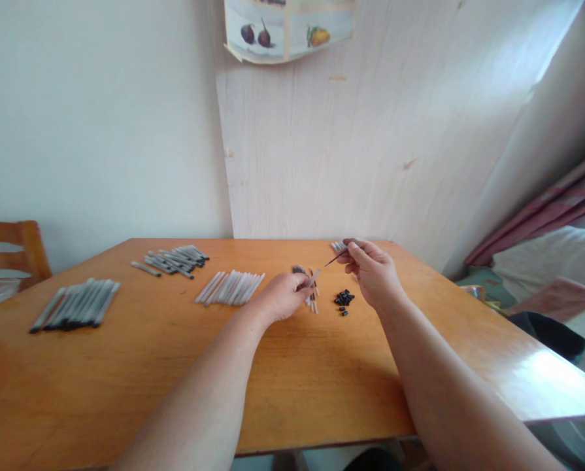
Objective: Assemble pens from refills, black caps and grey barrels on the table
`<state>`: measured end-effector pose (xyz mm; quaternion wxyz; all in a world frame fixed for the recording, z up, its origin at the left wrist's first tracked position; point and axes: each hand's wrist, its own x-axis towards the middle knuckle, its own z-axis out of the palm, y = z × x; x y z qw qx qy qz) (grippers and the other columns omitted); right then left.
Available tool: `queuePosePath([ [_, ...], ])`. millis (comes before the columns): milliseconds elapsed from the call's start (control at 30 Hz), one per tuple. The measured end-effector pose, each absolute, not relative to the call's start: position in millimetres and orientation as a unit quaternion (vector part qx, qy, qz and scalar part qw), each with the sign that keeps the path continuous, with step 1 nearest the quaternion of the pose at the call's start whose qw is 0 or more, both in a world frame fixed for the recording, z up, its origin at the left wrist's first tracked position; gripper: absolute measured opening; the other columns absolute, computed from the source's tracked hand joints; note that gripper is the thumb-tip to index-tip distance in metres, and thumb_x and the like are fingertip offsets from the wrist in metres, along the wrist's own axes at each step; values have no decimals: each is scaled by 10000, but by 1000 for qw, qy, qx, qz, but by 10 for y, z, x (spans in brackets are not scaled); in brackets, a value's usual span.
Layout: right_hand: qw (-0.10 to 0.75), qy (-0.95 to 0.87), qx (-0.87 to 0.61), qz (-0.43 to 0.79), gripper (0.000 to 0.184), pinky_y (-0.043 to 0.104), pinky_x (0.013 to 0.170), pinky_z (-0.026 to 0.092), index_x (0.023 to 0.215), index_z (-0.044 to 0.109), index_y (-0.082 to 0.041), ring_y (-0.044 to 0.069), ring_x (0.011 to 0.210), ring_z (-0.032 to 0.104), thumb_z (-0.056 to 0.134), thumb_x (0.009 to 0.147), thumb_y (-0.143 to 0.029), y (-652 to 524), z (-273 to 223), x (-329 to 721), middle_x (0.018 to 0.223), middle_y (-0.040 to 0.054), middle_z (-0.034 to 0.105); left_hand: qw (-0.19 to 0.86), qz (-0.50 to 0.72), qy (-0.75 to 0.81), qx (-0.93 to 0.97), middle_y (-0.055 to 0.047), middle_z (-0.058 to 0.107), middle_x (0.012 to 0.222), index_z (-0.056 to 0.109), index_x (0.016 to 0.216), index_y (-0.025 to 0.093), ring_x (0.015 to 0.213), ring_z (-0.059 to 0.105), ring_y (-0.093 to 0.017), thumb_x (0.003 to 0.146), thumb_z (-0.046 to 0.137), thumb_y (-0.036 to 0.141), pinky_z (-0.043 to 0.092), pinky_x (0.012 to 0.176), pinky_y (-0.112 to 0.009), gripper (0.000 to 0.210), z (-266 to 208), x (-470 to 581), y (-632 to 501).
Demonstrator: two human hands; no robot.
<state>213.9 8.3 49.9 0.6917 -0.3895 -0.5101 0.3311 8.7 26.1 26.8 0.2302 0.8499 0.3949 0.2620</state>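
My left hand (287,296) is closed on a whitish, translucent pen barrel (315,277) that slants up to the right. Pinched in the fingers of my right hand (369,267) is a thin dark pen refill (335,257), its tip pointing at the barrel's upper end. Whether the two touch is too small to tell. Partly hidden beneath my left hand lie several loose refills (314,303). A small heap of black plugs or caps (344,298) sits below my right hand. To the left of my left hand, a row of whitish barrels (233,288) lies on the table.
The wooden table (292,386) stands against a wall. Pens with black ends lie in a loose pile (174,260) at back left and a neat row (76,305) at far left. Small white pieces (338,246) lie behind my right hand. A wooden chair (30,252) stands left.
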Motion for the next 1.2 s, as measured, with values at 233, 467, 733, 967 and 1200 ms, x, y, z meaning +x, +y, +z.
queuePosePath([
  [233,659,-538,-401,341,334,239,529,414,954,652,-162,130,684,605,624,791,-452,75,485,2096,883,85,681,220,253,395,856,-20,668,760,693,903,189,666,573,-149,853,517,369,369,596,-247,256,239,92,263],
  [467,628,-560,-405,358,310,224,498,378,960,659,-159,138,698,619,623,802,-423,89,438,2071,879,90,688,219,247,397,856,-17,669,754,688,890,187,652,563,-146,855,513,380,368,595,-247,262,237,96,254],
  [733,562,-564,-456,397,388,214,428,299,934,683,-153,162,691,638,628,776,-502,36,463,2041,865,115,705,223,250,397,854,-16,670,766,682,892,185,677,567,-146,851,506,371,363,592,-241,259,249,99,246],
  [967,574,-530,-520,345,320,225,455,326,864,672,-157,146,634,595,599,761,-450,143,439,2232,814,97,699,215,253,404,853,-17,671,769,680,893,194,686,571,-150,848,514,367,354,587,-244,245,229,86,265],
  [1200,350,-571,-732,127,122,274,516,328,639,609,-189,159,558,505,588,678,-303,377,133,2629,562,29,569,201,244,408,857,-12,635,704,669,852,183,660,540,-145,846,499,382,333,578,-245,262,259,83,247],
])
